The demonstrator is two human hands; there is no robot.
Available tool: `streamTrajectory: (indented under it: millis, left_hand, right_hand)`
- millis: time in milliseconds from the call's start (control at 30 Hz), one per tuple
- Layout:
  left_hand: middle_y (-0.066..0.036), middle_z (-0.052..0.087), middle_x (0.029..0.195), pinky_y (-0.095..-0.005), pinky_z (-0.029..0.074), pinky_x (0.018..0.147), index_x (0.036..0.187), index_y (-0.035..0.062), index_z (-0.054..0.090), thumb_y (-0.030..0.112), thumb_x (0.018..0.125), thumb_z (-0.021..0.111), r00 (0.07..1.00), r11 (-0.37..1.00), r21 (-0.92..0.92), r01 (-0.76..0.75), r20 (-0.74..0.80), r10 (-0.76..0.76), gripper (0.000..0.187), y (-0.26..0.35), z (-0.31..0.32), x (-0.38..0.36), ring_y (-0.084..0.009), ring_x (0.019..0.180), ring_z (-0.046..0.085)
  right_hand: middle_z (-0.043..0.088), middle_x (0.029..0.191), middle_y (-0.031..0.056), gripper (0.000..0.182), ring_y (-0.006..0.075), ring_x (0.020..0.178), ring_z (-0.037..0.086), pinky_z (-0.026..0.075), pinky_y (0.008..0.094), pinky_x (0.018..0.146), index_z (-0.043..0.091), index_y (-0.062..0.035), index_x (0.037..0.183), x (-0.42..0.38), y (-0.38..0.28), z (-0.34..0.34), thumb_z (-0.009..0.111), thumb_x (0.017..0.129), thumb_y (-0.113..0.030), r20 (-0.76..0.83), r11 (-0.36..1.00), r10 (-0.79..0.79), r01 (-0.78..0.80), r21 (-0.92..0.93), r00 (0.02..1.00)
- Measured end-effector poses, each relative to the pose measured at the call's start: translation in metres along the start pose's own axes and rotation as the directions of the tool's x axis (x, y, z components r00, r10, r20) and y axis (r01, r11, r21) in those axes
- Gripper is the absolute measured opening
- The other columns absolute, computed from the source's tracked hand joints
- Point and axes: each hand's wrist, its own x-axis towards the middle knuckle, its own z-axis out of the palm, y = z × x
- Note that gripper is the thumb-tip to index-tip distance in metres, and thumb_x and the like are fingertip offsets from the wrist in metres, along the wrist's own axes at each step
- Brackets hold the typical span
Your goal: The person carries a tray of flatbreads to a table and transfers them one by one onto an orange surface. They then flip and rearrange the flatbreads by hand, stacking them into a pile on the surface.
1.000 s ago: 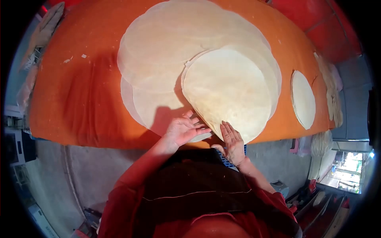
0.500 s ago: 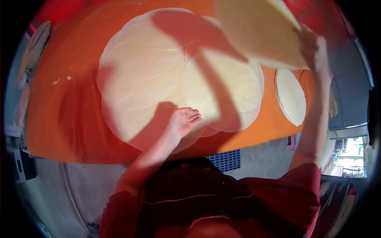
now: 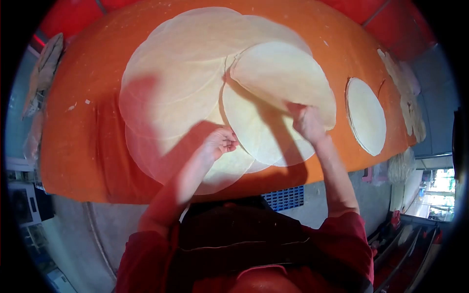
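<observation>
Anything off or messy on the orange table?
Minor: small pale scraps lie loose on the orange cloth at left. The right hand holds a round sheet overlapping the others; left hand rests on the stack.

A second earlier both hands rested at the near edge of the top round sheet [image 3: 281,75] on the spread pile. The right hand [image 3: 307,121] then swung that sheet high toward the upper right of the frame, and brought it back down flat, farther up on the pile. The left hand [image 3: 221,140] went from open palm to curled fingers at centre frame.
</observation>
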Motion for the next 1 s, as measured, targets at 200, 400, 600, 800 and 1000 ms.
streamTrajectory:
  millis: [200,400,600,800,1000]
  left_hand:
    - [-0.015,0.046,0.111,-0.0442,0.037,0.090,0.111,0.0017,0.038,-0.005,0.064,0.045,0.927,0.943,-0.332,-0.038,0.339,0.157,0.048,-0.022,0.018,-0.003,-0.0338,0.101,0.047]
    - [-0.020,0.042,0.118,-0.0437,0.032,0.094,0.117,-0.0014,0.036,-0.011,0.053,0.040,0.829,0.931,-0.354,-0.092,0.491,0.269,0.065,-0.019,0.026,0.002,-0.0332,0.108,0.042]
    - [-0.022,0.043,0.115,-0.0442,0.034,0.093,0.114,-0.0017,0.037,-0.010,0.057,0.041,0.852,0.893,-0.447,-0.058,0.443,0.278,0.057,-0.021,0.027,0.002,-0.0339,0.106,0.043]
    - [-0.021,0.045,0.107,-0.0436,0.039,0.088,0.111,0.0006,0.035,-0.011,0.065,0.044,0.879,0.869,-0.494,-0.019,0.406,0.250,0.048,-0.022,0.028,0.011,-0.0351,0.098,0.048]
    - [-0.011,0.051,0.108,-0.0452,0.037,0.088,0.110,0.0116,0.044,0.012,0.077,0.057,0.885,0.893,-0.439,-0.101,0.370,0.282,0.036,-0.026,0.023,0.020,-0.0274,0.100,0.049]
  right_hand:
    - [0.054,0.097,0.0191,0.041,0.0281,0.087,0.055,0.046,0.0365,0.069,0.047,0.0027,0.104,-0.053,-0.100,0.025,0.053,0.067,-0.013,0.024,1.000,-0.002,0.003,-0.026,1.000]
    - [0.050,0.108,0.0188,0.056,0.0306,0.094,0.053,0.045,0.0375,0.073,0.040,0.0019,0.116,-0.050,-0.105,0.002,0.056,0.075,-0.033,0.013,0.989,0.107,-0.107,0.099,0.994]
    - [0.058,0.082,0.0188,0.043,0.0297,0.069,0.058,0.047,0.0369,0.059,0.048,-0.0002,0.109,-0.041,-0.101,0.001,0.055,0.073,-0.021,0.036,0.987,0.103,-0.106,0.117,0.994]
    - [0.053,0.053,0.0150,0.016,0.0298,0.050,0.055,0.045,0.0393,0.049,0.055,-0.0037,0.079,-0.006,-0.080,-0.050,0.051,0.064,-0.005,0.293,0.998,-0.036,0.047,-0.031,0.955]
    - [0.057,0.093,0.0150,0.023,0.0241,0.099,0.051,0.038,0.0379,0.087,0.044,-0.0033,0.089,0.021,0.006,-0.199,0.058,0.072,-0.010,0.175,0.099,0.056,-0.180,0.979,0.983]
